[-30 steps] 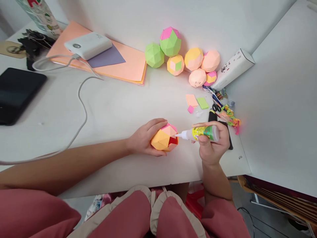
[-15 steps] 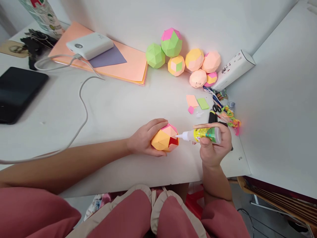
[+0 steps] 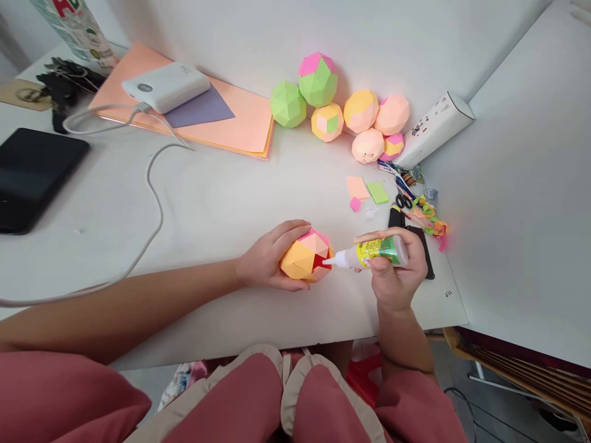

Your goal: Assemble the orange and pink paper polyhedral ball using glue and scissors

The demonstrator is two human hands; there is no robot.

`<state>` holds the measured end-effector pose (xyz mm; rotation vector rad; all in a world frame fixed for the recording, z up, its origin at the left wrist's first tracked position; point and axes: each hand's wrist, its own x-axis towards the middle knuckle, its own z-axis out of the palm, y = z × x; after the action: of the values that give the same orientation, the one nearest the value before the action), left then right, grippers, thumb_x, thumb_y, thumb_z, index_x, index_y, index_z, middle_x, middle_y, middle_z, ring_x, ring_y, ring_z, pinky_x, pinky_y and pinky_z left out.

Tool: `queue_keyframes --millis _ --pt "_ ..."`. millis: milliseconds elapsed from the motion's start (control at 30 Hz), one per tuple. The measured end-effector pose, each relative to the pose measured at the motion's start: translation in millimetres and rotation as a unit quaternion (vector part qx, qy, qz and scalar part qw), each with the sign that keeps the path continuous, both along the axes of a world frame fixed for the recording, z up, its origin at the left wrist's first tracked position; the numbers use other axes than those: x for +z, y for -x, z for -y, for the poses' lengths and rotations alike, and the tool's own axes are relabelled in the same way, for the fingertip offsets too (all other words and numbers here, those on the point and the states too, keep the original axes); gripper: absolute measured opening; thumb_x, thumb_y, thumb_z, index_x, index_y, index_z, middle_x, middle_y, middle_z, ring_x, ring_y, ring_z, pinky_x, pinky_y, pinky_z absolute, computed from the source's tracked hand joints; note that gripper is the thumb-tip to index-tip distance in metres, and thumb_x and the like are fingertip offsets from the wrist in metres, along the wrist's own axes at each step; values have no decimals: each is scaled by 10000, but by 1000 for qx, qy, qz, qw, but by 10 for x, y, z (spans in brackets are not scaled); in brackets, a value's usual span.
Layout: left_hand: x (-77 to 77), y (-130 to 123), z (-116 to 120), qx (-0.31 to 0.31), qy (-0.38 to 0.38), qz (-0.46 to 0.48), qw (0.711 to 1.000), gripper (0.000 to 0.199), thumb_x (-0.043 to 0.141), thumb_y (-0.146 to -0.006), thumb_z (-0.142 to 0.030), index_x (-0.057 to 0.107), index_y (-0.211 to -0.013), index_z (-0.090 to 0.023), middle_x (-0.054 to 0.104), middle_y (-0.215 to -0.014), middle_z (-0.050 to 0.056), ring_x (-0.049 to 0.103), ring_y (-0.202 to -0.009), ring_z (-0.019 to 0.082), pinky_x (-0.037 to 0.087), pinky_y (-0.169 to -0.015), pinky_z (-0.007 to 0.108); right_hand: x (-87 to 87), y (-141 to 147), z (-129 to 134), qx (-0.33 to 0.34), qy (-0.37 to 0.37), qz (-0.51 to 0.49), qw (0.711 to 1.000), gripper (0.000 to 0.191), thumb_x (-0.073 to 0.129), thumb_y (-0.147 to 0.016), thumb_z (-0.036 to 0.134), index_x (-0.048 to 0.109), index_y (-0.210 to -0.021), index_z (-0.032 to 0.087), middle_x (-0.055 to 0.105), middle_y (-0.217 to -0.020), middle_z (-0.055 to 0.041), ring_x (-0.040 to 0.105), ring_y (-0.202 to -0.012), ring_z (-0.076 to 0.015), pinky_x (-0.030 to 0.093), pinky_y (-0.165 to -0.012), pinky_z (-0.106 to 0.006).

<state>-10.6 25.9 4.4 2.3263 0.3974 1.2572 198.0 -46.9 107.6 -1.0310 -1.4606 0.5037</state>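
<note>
My left hand [image 3: 272, 255] is wrapped round a faceted paper ball [image 3: 298, 259] of orange, peach and pink pieces, held low over the desk. An open gap with a red inside shows on the ball's right side. In my right hand [image 3: 401, 271] lies a glue bottle [image 3: 376, 251] with a yellow and green label, tipped sideways. Its thin white nozzle points left and its tip is at the gap; whether it touches the paper I cannot tell.
Several finished paper balls [image 3: 317, 81] sit along the wall. Small paper squares [image 3: 378, 192], scissors [image 3: 403, 201] and scraps lie to the right. At left are a power bank [image 3: 167, 86] with a cable on coloured paper sheets [image 3: 249, 129], and a black tablet [image 3: 39, 178].
My right hand has moved the glue bottle slightly left and tilted it, so the nozzle tip has gone from the gap's upper edge down into the opening. My left hand stays nearly still.
</note>
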Motion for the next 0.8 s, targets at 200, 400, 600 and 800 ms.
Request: queue_keyframes --millis 200,400,600,800 --pt "-4 1 -24 -58 90 34 994 938 677 -782 -680 276 -1512 -247 496 -1334 190 535 -1222 345 524 -989 549 12 -327 -195 51 38 -145 987 271 608 -906 521 577 -982 262 740 -829 22 447 -364 -64 438 -327 -219" --pt "-44 1 -39 -104 124 64 985 979 705 -714 -732 299 -1486 -288 466 -1358 187 511 -1253 358 502 -1008 572 -162 -782 -467 52 200 -212 955 364 764 -740 370 436 -832 241 726 -814 31 657 -598 -124 588 -603 -316" --pt "-35 13 -7 -73 251 44 964 856 747 -766 -591 333 -1432 -247 441 -1355 173 532 -1229 342 547 -951 522 -486 -838 -676 -121 230 -87 962 598 776 -569 461 280 -840 263 657 -868 35 627 -674 -119 528 -668 -290" --pt "97 2 21 -49 405 1 913 718 703 -829 -498 332 -1394 -254 430 -1392 140 523 -1241 308 544 -970 458 -693 -756 -833 -250 259 22 933 373 710 -608 355 518 -891 205 630 -836 -14 595 -794 -200 489 -764 -341"
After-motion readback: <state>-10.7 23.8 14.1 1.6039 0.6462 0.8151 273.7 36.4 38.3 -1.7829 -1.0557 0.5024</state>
